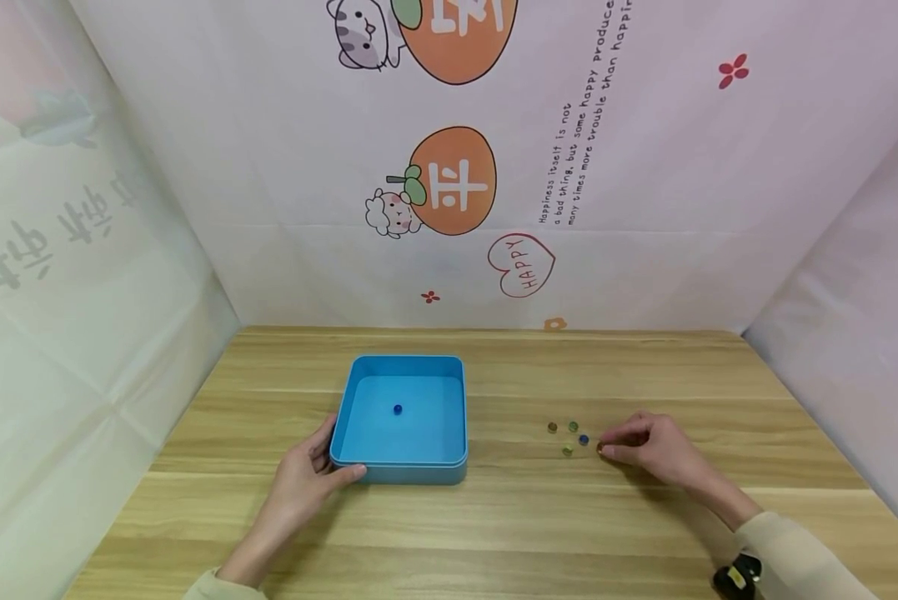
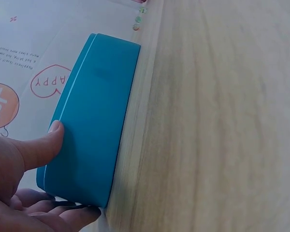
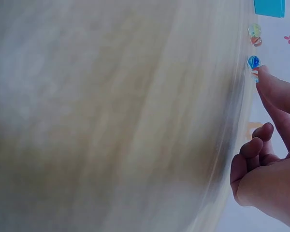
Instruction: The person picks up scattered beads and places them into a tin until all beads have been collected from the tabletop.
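- Pinching a small, round, clear glass marble with a reddish swirl [image 1: 600,448], the right hand [image 1: 666,450] had thumb and forefinger together on it at the table [image 1: 524,533]; the other fingers curled toward the palm.
- Just beside that marble sat a blue glass marble [image 1: 584,439], with a green glass one [image 1: 573,427], a brownish glass one [image 1: 552,427] and a yellow-green glass one [image 1: 567,451] loosely grouped, right of the box.
- The left hand [image 1: 306,475] was clamped on the near left corner of a square, open-topped blue box [image 1: 418,475], probably plastic, thumb on its front wall and fingers at the left side.
- Inside, a dark blue marble [image 1: 398,409] rested near the middle of the floor.
- To my eye the marbles would be light, hard, slick and quick to roll, best taken across the widest part with two fingertips.
- The box looked stiff and fairly light, safest steadied by a corner or wall.
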A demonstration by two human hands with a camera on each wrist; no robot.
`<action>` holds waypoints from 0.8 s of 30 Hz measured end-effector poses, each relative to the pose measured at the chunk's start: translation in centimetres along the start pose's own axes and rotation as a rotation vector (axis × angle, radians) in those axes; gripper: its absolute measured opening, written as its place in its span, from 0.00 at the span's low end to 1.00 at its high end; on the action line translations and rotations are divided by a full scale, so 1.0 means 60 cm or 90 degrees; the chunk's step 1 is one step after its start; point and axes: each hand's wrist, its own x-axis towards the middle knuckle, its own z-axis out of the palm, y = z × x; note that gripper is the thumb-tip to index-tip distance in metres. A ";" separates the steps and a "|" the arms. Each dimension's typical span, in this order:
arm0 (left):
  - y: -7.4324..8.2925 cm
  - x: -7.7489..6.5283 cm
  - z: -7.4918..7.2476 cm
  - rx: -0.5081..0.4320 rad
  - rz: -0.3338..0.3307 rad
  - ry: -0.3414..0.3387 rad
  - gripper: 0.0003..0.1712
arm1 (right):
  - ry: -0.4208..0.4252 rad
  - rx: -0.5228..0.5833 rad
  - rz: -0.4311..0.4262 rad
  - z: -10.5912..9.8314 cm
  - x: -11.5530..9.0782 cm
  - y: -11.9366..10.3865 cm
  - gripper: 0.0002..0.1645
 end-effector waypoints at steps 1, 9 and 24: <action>0.000 0.000 0.000 -0.001 0.000 0.000 0.55 | -0.001 0.003 0.002 0.000 0.000 -0.001 0.10; -0.002 0.001 0.000 -0.006 -0.003 -0.001 0.55 | -0.006 0.030 0.039 0.000 0.002 -0.014 0.14; -0.002 0.000 -0.002 -0.014 -0.001 -0.004 0.55 | 0.001 0.089 0.042 0.013 0.022 -0.059 0.17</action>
